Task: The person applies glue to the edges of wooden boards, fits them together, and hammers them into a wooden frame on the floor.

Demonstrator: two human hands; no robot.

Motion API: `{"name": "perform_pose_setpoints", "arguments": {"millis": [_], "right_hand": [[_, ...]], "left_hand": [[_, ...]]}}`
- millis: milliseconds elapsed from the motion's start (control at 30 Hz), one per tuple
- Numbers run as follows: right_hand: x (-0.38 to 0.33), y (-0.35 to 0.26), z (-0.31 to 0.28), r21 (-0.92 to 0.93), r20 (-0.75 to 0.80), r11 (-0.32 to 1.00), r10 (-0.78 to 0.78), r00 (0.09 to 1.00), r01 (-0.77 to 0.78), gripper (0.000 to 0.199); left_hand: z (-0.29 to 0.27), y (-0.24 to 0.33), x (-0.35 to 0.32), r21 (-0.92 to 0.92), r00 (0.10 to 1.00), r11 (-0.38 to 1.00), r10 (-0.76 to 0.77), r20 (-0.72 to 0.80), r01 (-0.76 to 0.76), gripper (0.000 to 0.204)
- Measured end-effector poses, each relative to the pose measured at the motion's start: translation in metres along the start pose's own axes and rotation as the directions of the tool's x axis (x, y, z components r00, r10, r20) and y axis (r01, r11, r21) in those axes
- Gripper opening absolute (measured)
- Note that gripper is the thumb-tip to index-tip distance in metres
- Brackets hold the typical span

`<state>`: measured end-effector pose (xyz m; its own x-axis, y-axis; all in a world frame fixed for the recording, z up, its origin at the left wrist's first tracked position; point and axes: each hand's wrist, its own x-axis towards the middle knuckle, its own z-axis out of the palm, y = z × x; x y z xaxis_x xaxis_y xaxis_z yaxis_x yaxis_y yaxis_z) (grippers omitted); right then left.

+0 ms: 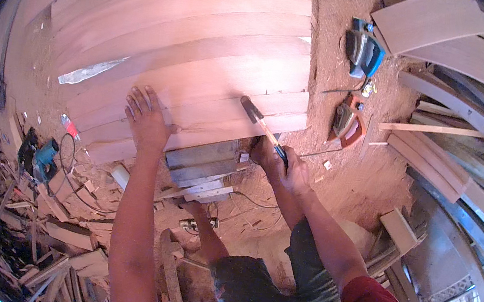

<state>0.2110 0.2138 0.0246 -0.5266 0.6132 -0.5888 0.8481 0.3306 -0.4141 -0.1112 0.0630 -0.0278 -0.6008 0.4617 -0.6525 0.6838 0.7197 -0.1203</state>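
Several long reddish wooden boards (196, 35) lie side by side as a wide panel in front of me. My left hand (149, 122) rests on the panel near its front edge, fingers stretched out and holding nothing. In my right hand (293, 171) is a hammer (263, 128), gripped by the dark lower end of its handle. The hammer's dark head is over the panel's front right part; whether it touches the wood I cannot tell. Below the front edge, stacked timber blocks (201, 161) show between my arms.
Two power tools, a blue one (365, 52) and an orange one (348, 123), lie on the sawdust floor to the right. Beyond them are piled boards (436, 164). A teal power tool (44, 157) with a cable and heaped wood scraps (69, 232) lie at left.
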Motion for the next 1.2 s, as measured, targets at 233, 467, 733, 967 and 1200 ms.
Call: {"name": "perform_pose_setpoints", "arguments": {"millis": [233,467,733,967,1200], "right_hand": [[-0.017,0.051,0.008,0.048,-0.072,0.998,-0.046,0.996,0.049,0.03],[-0.014,0.045,0.003,0.019,0.045,0.996,0.085,0.995,-0.086,0.03],[-0.013,0.052,0.004,0.063,0.03,0.998,0.028,0.999,-0.03,0.027],[0.044,-0.001,-0.003,0.267,-0.087,0.964,0.016,0.996,0.008,0.031],[0.195,-0.104,-0.032,0.266,-0.353,0.929,-0.156,0.922,0.259,0.026]], "left_hand": [[0.006,-0.001,-0.001,0.037,0.995,0.999,0.033,-0.092,-0.03,0.127],[0.0,0.005,-0.002,0.038,0.998,0.999,0.014,-0.056,-0.012,0.128],[-0.002,0.004,0.0,0.028,1.0,1.0,-0.005,-0.011,0.005,0.13],[0.001,0.0,0.0,0.032,0.999,0.999,0.018,-0.035,-0.017,0.127],[-0.003,0.002,0.001,0.038,1.0,0.999,0.005,-0.002,-0.005,0.126]]}}
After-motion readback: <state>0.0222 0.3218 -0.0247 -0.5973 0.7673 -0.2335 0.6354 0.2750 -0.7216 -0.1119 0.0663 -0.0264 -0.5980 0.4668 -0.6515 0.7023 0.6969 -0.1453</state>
